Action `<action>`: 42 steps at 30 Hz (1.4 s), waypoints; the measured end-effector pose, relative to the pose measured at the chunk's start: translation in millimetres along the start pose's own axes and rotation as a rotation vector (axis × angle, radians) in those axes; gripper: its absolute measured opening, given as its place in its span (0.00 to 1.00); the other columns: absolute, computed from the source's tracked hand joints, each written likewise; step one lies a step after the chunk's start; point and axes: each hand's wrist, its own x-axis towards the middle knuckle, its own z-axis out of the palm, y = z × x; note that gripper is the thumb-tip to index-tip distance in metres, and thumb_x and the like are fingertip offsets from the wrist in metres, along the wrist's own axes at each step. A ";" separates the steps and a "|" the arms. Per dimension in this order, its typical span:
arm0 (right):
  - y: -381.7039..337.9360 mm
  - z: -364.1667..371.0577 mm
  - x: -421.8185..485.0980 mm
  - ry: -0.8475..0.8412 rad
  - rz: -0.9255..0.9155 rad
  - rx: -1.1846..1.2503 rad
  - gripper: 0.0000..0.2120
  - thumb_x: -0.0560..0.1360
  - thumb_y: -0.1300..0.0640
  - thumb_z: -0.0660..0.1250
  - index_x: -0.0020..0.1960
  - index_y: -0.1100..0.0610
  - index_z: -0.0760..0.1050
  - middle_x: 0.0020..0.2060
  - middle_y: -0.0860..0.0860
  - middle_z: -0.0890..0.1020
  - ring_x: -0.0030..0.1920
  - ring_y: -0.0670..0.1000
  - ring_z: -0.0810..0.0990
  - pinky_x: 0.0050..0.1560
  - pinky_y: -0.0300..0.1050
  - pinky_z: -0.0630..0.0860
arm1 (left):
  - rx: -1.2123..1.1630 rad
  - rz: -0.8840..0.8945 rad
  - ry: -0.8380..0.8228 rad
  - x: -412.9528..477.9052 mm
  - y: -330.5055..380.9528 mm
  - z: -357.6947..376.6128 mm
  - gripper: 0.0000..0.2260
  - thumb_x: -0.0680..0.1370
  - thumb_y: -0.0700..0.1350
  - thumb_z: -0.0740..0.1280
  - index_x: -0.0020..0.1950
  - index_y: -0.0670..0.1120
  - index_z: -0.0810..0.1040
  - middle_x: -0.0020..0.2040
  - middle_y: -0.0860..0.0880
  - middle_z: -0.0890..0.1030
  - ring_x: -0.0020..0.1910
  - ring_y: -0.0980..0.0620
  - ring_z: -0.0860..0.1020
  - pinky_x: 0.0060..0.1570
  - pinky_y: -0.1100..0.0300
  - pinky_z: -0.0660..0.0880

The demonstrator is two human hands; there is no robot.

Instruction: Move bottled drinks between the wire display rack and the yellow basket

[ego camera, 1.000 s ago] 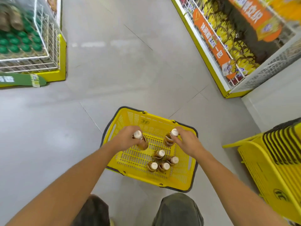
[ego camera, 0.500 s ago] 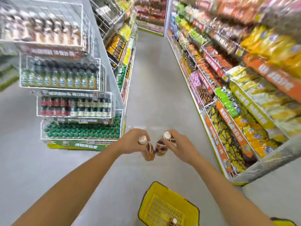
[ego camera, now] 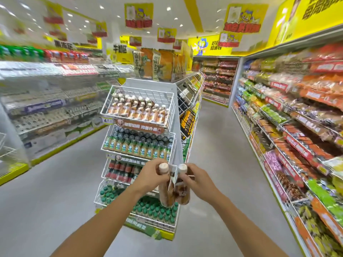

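Head view: blurred shop aisle, two bare forearms reaching forward.
Left hand [ego camera: 151, 176]: fingers curled round the neck of the left bottle [ego camera: 165, 197], just under its round pale cap.
Right hand [ego camera: 197, 181]: fingers curled round the neck of the right bottle [ego camera: 182, 196], below a matching cap.
Bottles: glossy brown, rounded bodies, side by side and touching, held before the rack's lower tiers.
Wire display rack [ego camera: 159, 94]: thin white wire grid, stacked sloped tiers; top tier holds similar pale-capped bottles.
Snack shelves [ego camera: 289, 127]: crinkly bright bags, right of the aisle.
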 end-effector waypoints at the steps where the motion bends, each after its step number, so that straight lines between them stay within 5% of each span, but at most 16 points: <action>1: 0.3 9.8 20.9 -0.013 -0.009 0.003 0.14 0.80 0.38 0.63 0.56 0.47 0.76 0.48 0.44 0.84 0.49 0.47 0.84 0.53 0.57 0.82 | -0.004 -0.019 0.027 11.3 -8.4 -9.9 0.12 0.72 0.34 0.74 0.52 0.46 0.82 0.49 0.43 0.85 0.48 0.49 0.84 0.47 0.62 0.79; 5: 12.8 40.0 111.9 -0.049 -0.022 0.055 0.15 0.79 0.37 0.64 0.55 0.47 0.77 0.46 0.47 0.85 0.48 0.52 0.85 0.52 0.64 0.81 | -0.064 -0.059 0.141 74.6 -40.4 -51.5 0.12 0.72 0.34 0.75 0.51 0.48 0.82 0.48 0.44 0.87 0.52 0.44 0.85 0.53 0.54 0.81; 9: 18.6 51.4 210.1 -0.068 -0.043 0.121 0.13 0.79 0.37 0.65 0.57 0.43 0.77 0.49 0.44 0.85 0.51 0.48 0.85 0.54 0.63 0.81 | -0.092 -0.072 0.217 157.7 -48.7 -97.5 0.14 0.72 0.32 0.75 0.54 0.44 0.81 0.47 0.48 0.89 0.51 0.50 0.87 0.52 0.58 0.82; 13: 16.8 53.9 304.9 -0.055 -0.088 0.142 0.13 0.80 0.36 0.65 0.54 0.44 0.77 0.46 0.46 0.84 0.49 0.52 0.84 0.53 0.66 0.80 | -0.200 -0.053 0.260 235.9 -50.5 -144.1 0.17 0.72 0.30 0.75 0.57 0.42 0.77 0.51 0.45 0.89 0.53 0.48 0.87 0.56 0.50 0.83; 19: 18.5 76.2 420.0 -0.021 -0.100 0.133 0.16 0.81 0.37 0.65 0.58 0.48 0.78 0.49 0.47 0.85 0.51 0.48 0.85 0.53 0.59 0.83 | -0.173 -0.005 0.262 336.2 -69.3 -209.5 0.20 0.70 0.30 0.79 0.60 0.40 0.79 0.54 0.44 0.87 0.55 0.49 0.85 0.49 0.64 0.82; 21: 15.4 84.1 453.0 -0.002 -0.091 0.123 0.13 0.83 0.42 0.66 0.56 0.52 0.78 0.46 0.47 0.84 0.47 0.46 0.84 0.50 0.51 0.82 | -0.172 0.019 0.246 371.0 -80.7 -233.1 0.21 0.68 0.34 0.82 0.58 0.44 0.82 0.56 0.44 0.87 0.58 0.47 0.85 0.58 0.57 0.81; 23: 13.5 93.7 485.5 0.028 -0.092 0.104 0.17 0.82 0.42 0.65 0.58 0.55 0.78 0.49 0.50 0.85 0.50 0.50 0.84 0.53 0.54 0.82 | -0.154 0.043 0.230 404.4 -93.2 -256.7 0.24 0.63 0.44 0.84 0.57 0.47 0.84 0.59 0.44 0.86 0.61 0.45 0.84 0.66 0.50 0.79; 25: 10.2 102.9 517.6 0.049 -0.078 0.105 0.22 0.80 0.38 0.64 0.61 0.55 0.79 0.54 0.51 0.85 0.55 0.52 0.84 0.58 0.59 0.82 | -0.157 0.053 0.205 438.9 -104.9 -277.5 0.24 0.60 0.48 0.83 0.54 0.48 0.85 0.56 0.45 0.88 0.59 0.44 0.85 0.64 0.49 0.79; 29: 13.4 122.2 577.1 0.074 -0.001 0.110 0.14 0.83 0.44 0.66 0.60 0.53 0.79 0.53 0.48 0.86 0.54 0.48 0.85 0.58 0.57 0.82 | -0.146 0.061 0.133 501.1 -122.9 -309.2 0.14 0.67 0.40 0.83 0.51 0.48 0.86 0.48 0.47 0.89 0.53 0.45 0.87 0.56 0.51 0.82; 33: 25.4 138.2 619.1 0.092 0.049 0.089 0.21 0.79 0.35 0.63 0.60 0.50 0.79 0.53 0.49 0.86 0.54 0.49 0.85 0.58 0.59 0.82 | -0.158 0.062 0.038 548.3 -143.2 -327.6 0.19 0.63 0.49 0.83 0.52 0.48 0.87 0.49 0.48 0.89 0.53 0.46 0.87 0.60 0.48 0.82; 35: 33.0 144.4 631.5 0.066 0.080 0.073 0.19 0.81 0.38 0.64 0.62 0.52 0.79 0.54 0.49 0.86 0.55 0.49 0.85 0.59 0.57 0.82 | -0.154 0.051 -0.008 566.1 -157.2 -328.2 0.23 0.61 0.52 0.81 0.55 0.48 0.87 0.52 0.49 0.89 0.55 0.48 0.87 0.62 0.47 0.81; 39: 46.7 150.9 645.5 0.041 0.167 0.111 0.18 0.84 0.46 0.64 0.70 0.53 0.76 0.59 0.42 0.83 0.59 0.43 0.82 0.64 0.46 0.80 | -0.149 0.018 -0.088 596.5 -185.9 -324.9 0.21 0.65 0.47 0.76 0.58 0.49 0.86 0.54 0.48 0.89 0.56 0.47 0.87 0.64 0.42 0.80; 42: 59.4 150.3 652.2 0.035 0.207 0.137 0.22 0.82 0.41 0.65 0.70 0.52 0.77 0.60 0.44 0.84 0.62 0.45 0.83 0.65 0.50 0.80 | -0.130 -0.007 -0.111 607.4 -187.8 -321.2 0.17 0.68 0.44 0.74 0.56 0.44 0.86 0.51 0.46 0.89 0.54 0.45 0.87 0.62 0.43 0.82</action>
